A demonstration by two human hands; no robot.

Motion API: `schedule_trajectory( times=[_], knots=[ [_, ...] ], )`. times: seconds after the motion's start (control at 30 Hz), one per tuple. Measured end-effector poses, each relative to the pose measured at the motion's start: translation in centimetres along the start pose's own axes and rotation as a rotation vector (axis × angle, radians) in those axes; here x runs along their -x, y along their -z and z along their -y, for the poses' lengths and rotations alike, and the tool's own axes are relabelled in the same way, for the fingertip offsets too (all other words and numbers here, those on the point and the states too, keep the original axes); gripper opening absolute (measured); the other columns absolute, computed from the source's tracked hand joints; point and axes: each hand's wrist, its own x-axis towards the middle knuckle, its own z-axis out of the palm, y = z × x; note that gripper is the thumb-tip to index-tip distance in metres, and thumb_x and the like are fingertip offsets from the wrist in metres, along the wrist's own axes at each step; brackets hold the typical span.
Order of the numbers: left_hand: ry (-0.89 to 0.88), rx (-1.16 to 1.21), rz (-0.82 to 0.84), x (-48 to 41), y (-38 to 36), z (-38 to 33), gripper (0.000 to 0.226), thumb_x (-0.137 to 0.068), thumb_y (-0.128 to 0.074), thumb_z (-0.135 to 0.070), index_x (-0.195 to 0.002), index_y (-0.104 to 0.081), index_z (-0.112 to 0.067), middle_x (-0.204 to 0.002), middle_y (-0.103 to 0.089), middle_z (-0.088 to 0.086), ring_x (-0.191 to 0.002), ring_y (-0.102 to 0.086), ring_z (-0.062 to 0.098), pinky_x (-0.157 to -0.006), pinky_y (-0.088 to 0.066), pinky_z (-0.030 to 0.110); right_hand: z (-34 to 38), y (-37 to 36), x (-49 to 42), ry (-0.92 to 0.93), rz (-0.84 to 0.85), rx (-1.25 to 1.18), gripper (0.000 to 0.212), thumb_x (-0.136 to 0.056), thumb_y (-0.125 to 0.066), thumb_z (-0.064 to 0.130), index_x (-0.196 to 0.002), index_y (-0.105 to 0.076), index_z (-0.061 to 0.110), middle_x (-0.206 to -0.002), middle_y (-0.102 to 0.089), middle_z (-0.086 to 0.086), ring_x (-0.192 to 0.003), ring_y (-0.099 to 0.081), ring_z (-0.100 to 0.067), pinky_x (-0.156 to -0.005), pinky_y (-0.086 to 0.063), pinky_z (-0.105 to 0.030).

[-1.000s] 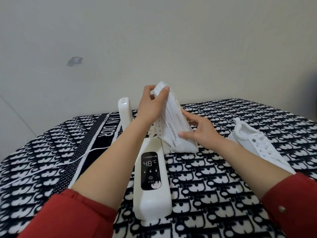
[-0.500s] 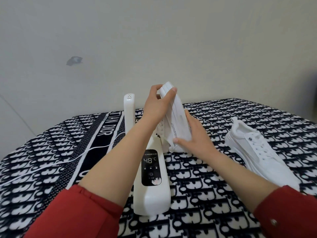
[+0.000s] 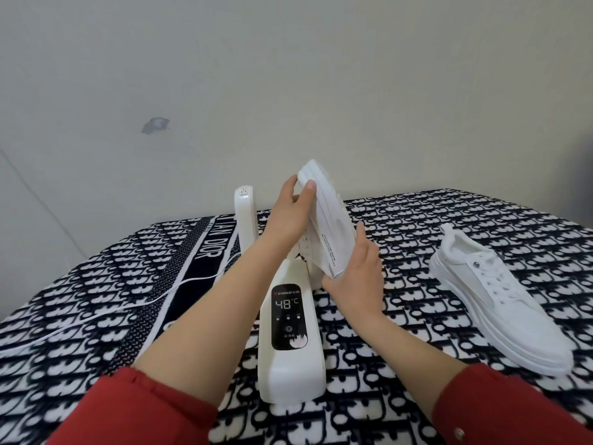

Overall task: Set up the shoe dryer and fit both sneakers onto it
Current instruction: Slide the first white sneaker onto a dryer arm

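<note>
Both hands, left hand (image 3: 288, 216) & right hand (image 3: 356, 277), grip sneaker (image 3: 327, 226) sole-up over dryer (image 3: 288, 332) (arm hidden); misaligned push could tip it.

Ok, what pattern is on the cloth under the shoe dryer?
A repeating black-and-white logo print on the cloth, clearest in the head view.

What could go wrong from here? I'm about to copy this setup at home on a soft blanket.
The white plastic shoe dryer stands on a soft patterned blanket; pressing the tilted white sneaker down, held by the left hand and right hand, might tip it. The thin white cord trails left across the blanket and could snag a sleeve. The display reads 48°C, so the bare left tube may be warm.
</note>
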Motion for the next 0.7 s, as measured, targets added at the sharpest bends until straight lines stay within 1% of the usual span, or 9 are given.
schedule_trajectory(
  times=[0.07,0.2,0.27,0.3,0.33,0.43,0.53,0.6,0.7],
  knots=[
    [-0.006,-0.012,-0.069,1.0,0.5,0.6,0.041,-0.099,-0.03,-0.041,-0.133,-0.046,-0.023,-0.109,-0.055,-0.017,-0.108,-0.048,0.014,-0.082,-0.04,0.024,0.4,-0.1,-0.2,0.015,0.017,0.04,0.125,-0.061,-0.082,0.036,-0.153,0.001,0.019,-0.135,-0.037,-0.015,-0.113,-0.046,-0.032,-0.095,-0.046,-0.043],
    [0.169,-0.149,-0.132,2.5,1.7,2.6,0.046,-0.094,-0.032,-0.014,-0.138,-0.043,-0.013,-0.135,-0.051,0.006,-0.127,-0.045,0.028,-0.099,-0.039,0.038,0.7,-0.1,-0.3,0.003,0.035,0.037,0.127,-0.063,-0.079,0.057,-0.153,0.003,0.02,-0.137,-0.035,-0.015,-0.113,-0.044,-0.032,-0.094,-0.047,-0.047],
    [0.217,-0.382,-0.026,3.2,2.2,4.0,0.033,-0.089,-0.038,-0.007,-0.119,-0.054,-0.008,-0.127,-0.056,0.016,-0.113,-0.054,0.032,-0.085,-0.043,0.036,0.6,0.0,-0.3,0.006,0.044,0.014,0.123,-0.063,-0.079,0.056,-0.153,-0.002,0.02,-0.135,-0.036,-0.016,-0.113,-0.045,-0.034,-0.092,-0.047,-0.048],
    [0.223,-0.487,0.044,3.6,2.2,4.7,0.019,-0.088,-0.041,-0.008,-0.101,-0.055,-0.008,-0.117,-0.059,0.019,-0.099,-0.057,0.031,-0.075,-0.043,0.035,0.4,0.1,-0.3,0.015,0.05,-0.002,0.12,-0.063,-0.08,0.052,-0.153,-0.007,0.02,-0.135,-0.036,-0.015,-0.113,-0.045,-0.034,-0.093,-0.047,-0.048],
    [0.227,-0.563,0.105,3.8,2.1,5.2,0.012,-0.088,-0.043,-0.01,-0.094,-0.054,-0.009,-0.107,-0.06,0.017,-0.09,-0.057,0.027,-0.068,-0.041,0.034,0.2,0.3,-0.5,0.034,0.059,-0.026,0.117,-0.063,-0.082,0.048,-0.153,-0.011,0.02,-0.134,-0.037,-0.015,-0.113,-0.045,-0.034,-0.095,-0.046,-0.047],
    [0.226,-0.743,0.195,4.0,1.8,6.8,0.025,-0.091,-0.044,-0.014,-0.111,-0.055,-0.005,-0.112,-0.061,0.013,-0.098,-0.059,0.029,-0.07,-0.041,0.03,-0.8,1.2,-1.4,0.111,0.109,-0.181,0.105,-0.068,-0.078,0.053,-0.151,-0.02,0.023,-0.138,-0.036,-0.012,-0.125,-0.04,-0.027,-0.106,-0.038,-0.041],
    [0.172,-0.878,0.208,3.8,1.6,7.3,0.028,-0.094,-0.05,-0.024,-0.107,-0.059,-0.002,-0.108,-0.066,0.015,-0.098,-0.061,0.03,-0.073,-0.043,0.031,-0.7,2.7,-3.6,0.143,0.207,-0.345,0.093,-0.075,-0.065,0.066,-0.149,-0.019,0.035,-0.151,-0.031,-0.002,-0.135,-0.032,-0.015,-0.113,-0.029,-0.037],
    [0.139,-0.95,0.219,3.7,1.5,7.4,0.034,-0.094,-0.051,-0.03,-0.114,-0.058,-0.004,-0.113,-0.064,0.012,-0.103,-0.059,0.029,-0.077,-0.043,0.031,0.2,3.6,-5.4,0.167,0.307,-0.405,0.089,-0.077,-0.059,0.07,-0.15,-0.018,0.038,-0.154,-0.032,0.007,-0.138,-0.032,-0.012,-0.112,-0.029,-0.037],
    [0.155,-0.88,0.187,3.3,1.8,7.5,0.026,-0.09,-0.056,-0.027,-0.108,-0.061,-0.01,-0.101,-0.063,0.004,-0.101,-0.059,0.027,-0.081,-0.046,0.031,1.0,4.3,-7.3,0.19,0.417,-0.46,0.081,-0.083,-0.061,0.058,-0.151,-0.023,0.034,-0.153,-0.035,0.012,-0.136,-0.038,-0.011,-0.114,-0.032,-0.042]
  ],
)
